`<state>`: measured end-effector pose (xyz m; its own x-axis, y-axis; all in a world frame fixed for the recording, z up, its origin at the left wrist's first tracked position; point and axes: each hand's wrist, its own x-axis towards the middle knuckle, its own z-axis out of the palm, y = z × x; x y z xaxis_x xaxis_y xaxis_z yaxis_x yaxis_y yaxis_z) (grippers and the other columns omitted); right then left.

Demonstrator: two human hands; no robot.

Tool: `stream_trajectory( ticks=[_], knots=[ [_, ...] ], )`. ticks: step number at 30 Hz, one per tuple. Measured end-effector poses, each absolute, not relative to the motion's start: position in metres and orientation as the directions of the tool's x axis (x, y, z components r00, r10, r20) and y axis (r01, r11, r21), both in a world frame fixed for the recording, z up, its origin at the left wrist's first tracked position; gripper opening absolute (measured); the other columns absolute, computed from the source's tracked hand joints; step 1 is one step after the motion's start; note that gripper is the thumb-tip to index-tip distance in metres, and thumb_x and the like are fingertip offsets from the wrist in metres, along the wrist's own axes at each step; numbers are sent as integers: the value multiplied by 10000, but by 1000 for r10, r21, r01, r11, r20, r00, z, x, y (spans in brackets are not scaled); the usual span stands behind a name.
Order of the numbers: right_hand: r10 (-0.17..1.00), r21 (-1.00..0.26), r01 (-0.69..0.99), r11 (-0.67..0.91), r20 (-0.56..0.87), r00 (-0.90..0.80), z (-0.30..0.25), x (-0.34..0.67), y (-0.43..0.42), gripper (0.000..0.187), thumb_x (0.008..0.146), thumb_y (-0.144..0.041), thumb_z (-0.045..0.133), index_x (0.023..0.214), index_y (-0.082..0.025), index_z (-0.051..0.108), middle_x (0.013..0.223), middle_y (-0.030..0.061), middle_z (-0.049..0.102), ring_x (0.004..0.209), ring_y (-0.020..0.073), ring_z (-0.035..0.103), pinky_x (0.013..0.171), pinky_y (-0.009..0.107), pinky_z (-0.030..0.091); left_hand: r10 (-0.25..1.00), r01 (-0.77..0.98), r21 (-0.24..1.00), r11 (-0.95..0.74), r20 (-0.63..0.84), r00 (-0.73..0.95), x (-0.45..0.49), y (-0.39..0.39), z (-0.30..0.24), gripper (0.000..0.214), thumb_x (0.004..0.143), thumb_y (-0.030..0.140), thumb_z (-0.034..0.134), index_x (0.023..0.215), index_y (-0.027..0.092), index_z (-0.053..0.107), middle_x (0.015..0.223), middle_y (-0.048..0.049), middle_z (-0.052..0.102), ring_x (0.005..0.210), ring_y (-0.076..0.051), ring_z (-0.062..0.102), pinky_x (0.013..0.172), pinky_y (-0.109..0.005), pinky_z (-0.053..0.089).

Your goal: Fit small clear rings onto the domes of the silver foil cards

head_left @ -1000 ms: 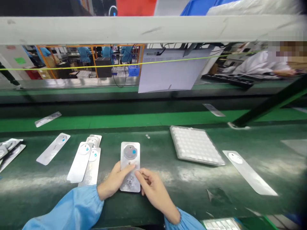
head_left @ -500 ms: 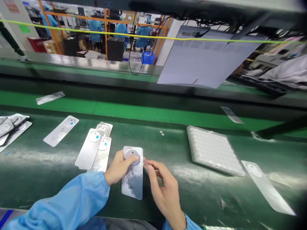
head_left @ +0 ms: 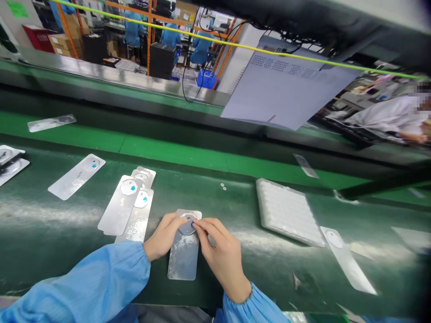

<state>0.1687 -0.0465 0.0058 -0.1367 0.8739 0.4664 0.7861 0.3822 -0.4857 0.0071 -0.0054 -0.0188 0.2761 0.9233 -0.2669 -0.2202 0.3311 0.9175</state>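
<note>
A silver metal plate (head_left: pixel 183 253) with a round disc near its far end lies on the dark green bench (head_left: pixel 50 220) right before me. My left hand (head_left: pixel 164 237) grips the plate's left edge, thumb beside the disc. My right hand (head_left: pixel 218 255) pinches a small blue tab at the disc with thumb and forefinger. Both arms are in blue sleeves.
A stack of similar plates (head_left: pixel 126 208) lies left of my hands, another single plate (head_left: pixel 76 176) further left. A white gridded tray (head_left: pixel 288 211) sits to the right, with a long plate (head_left: pixel 346 259) beyond it. A green conveyor belt (head_left: pixel 188 154) runs behind.
My right hand has moved in from beside the plate onto the disc and pinched the blue tab. The left hand still holds the plate, and the camera has tilted.
</note>
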Motion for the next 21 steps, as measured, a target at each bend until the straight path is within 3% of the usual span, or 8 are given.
stream_trajectory(
  ticks=[4, 6, 8, 11, 15, 17, 19, 21],
  knots=[
    [884, -436, 828, 353, 445, -143, 7, 166, -46, 207, 1033, -231, 482, 997, -212, 686, 949, 63, 720, 703, 171, 680, 597, 273, 500, 918, -221, 925, 310, -231, 321, 7, -6, -16, 260, 854, 372, 630, 854, 170, 793, 890, -43, 752, 961, -253, 633, 824, -294, 477],
    [903, -471, 816, 335, 408, -136, 7, 165, -46, 207, 1035, -242, 462, 988, -213, 662, 954, 64, 701, 689, 167, 652, 578, 271, 468, 915, -229, 916, 330, -251, 316, 7, -6, -18, 246, 842, 368, 645, 833, 165, 784, 879, -45, 749, 984, -261, 636, 838, -295, 477],
    [932, -598, 742, 303, 349, -99, 7, 164, -43, 211, 1040, -274, 449, 961, -216, 636, 937, 61, 671, 719, 171, 634, 606, 269, 468, 910, -235, 894, 382, -319, 264, 9, -5, -22, 236, 810, 382, 679, 780, 163, 763, 849, -47, 739, 976, -269, 639, 819, -298, 479],
    [977, -847, 502, 176, 212, 16, 12, 163, -40, 234, 1040, -362, 452, 915, -219, 590, 829, 32, 609, 714, 171, 597, 624, 269, 476, 878, -308, 822, 479, -449, 165, 12, -5, -25, 189, 737, 360, 737, 761, 172, 731, 882, -53, 744, 1005, -278, 655, 839, -307, 492],
    [988, -963, 268, -36, 6, 156, 20, 194, -58, 317, 980, -513, 542, 854, -226, 590, 691, 3, 569, 639, 176, 565, 589, 296, 467, 780, -457, 632, 626, -504, 372, 13, -6, -14, 239, 712, 340, 724, 861, 154, 732, 907, -100, 773, 988, -327, 714, 809, -379, 551],
    [947, -964, 229, -135, -58, 315, 15, 237, -88, 339, 898, -575, 631, 900, -236, 640, 775, 45, 648, 698, 218, 626, 623, 350, 511, 757, -470, 593, 653, -490, 433, 13, -6, -8, 263, 715, 338, 717, 883, 135, 734, 919, -125, 783, 960, -342, 735, 781, -395, 568],
    [832, -947, 217, -238, -83, 549, 2, 298, -133, 419, 792, -624, 703, 1002, -262, 683, 941, 114, 711, 797, 287, 696, 681, 443, 556, 757, -468, 595, 653, -494, 429, 12, -6, -5, 282, 713, 331, 722, 901, 121, 737, 949, -140, 789, 941, -345, 746, 771, -393, 574],
    [740, -869, 325, -374, -69, 669, -16, 362, -183, 358, 787, -641, 670, 921, -311, 703, 965, 176, 712, 798, 316, 722, 675, 502, 543, 754, -456, 602, 656, -489, 438, 12, -5, -4, 313, 709, 338, 729, 914, 101, 744, 976, -162, 789, 939, -353, 749, 758, -386, 577]
  ],
)
